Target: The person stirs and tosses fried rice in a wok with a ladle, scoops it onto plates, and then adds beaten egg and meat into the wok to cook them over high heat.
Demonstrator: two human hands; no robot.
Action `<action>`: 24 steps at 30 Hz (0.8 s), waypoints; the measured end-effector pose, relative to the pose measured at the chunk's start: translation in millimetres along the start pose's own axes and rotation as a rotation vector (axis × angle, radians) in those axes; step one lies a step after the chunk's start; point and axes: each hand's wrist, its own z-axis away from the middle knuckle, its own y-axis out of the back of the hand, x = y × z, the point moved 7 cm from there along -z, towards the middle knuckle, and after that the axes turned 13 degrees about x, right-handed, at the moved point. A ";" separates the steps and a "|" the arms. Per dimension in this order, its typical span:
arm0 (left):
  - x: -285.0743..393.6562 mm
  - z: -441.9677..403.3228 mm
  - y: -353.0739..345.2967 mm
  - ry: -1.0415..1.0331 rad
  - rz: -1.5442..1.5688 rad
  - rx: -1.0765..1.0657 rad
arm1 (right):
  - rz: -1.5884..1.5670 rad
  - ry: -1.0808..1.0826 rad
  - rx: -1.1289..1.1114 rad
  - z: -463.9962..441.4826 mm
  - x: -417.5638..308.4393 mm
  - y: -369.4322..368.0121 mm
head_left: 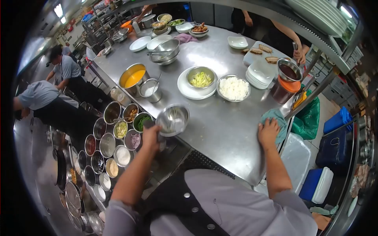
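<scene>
My left hand [151,137] is closed on the near side of a shiny metal bowl [173,120], which is tilted and held at the table's left edge. A little food residue seems to cling inside it. My right hand [269,133] lies with its fingers apart on a crumpled green cloth [280,122] at the right edge of the steel table [212,141]. Beyond my hands, a metal bowl of chopped pale green vegetable [201,78] stands on white plates [184,87], beside a bowl of white rice [234,88].
A pot of orange liquid [134,78] and a smaller metal pot [150,90] stand back left. Several ingredient tins [107,144] line the lower left. A person's hand [300,54] is near a tray of browned slices [265,47]. An overhead shelf [252,10] crosses the top.
</scene>
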 end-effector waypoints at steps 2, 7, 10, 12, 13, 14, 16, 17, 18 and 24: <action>21.4 -36.5 -63.4 -0.059 -0.006 -0.030 | -0.076 0.035 0.077 10.3 -10.5 1.1; 47.1 -129.5 -199.5 -0.081 0.055 0.038 | -0.189 0.058 0.064 21.5 -14.1 18.4; 54.0 -143.6 -261.8 0.079 0.128 0.084 | -0.197 0.069 0.059 19.0 -14.7 22.3; 66.4 -126.2 -296.6 0.056 0.314 -0.088 | -0.210 0.072 0.075 19.3 -16.6 22.7; 78.2 -87.5 -301.3 -0.017 0.263 -0.159 | -0.212 0.080 0.074 18.9 -17.6 23.6; 81.1 -45.4 -299.4 -0.093 0.213 -0.225 | -0.197 0.070 0.068 18.2 -18.2 24.8; 47.2 -16.5 -288.3 -0.216 0.209 -0.562 | -0.199 0.085 0.064 17.4 -24.4 26.7; 37.1 23.1 -257.4 -0.177 0.126 -0.486 | -0.191 0.084 0.072 16.9 -24.2 28.2; 19.1 47.7 -228.2 -0.111 0.030 -0.552 | -0.186 0.089 0.079 16.7 -24.8 27.2; -75.0 89.8 43.1 0.241 -0.074 -0.219 | -0.221 0.151 0.116 19.7 -27.6 20.8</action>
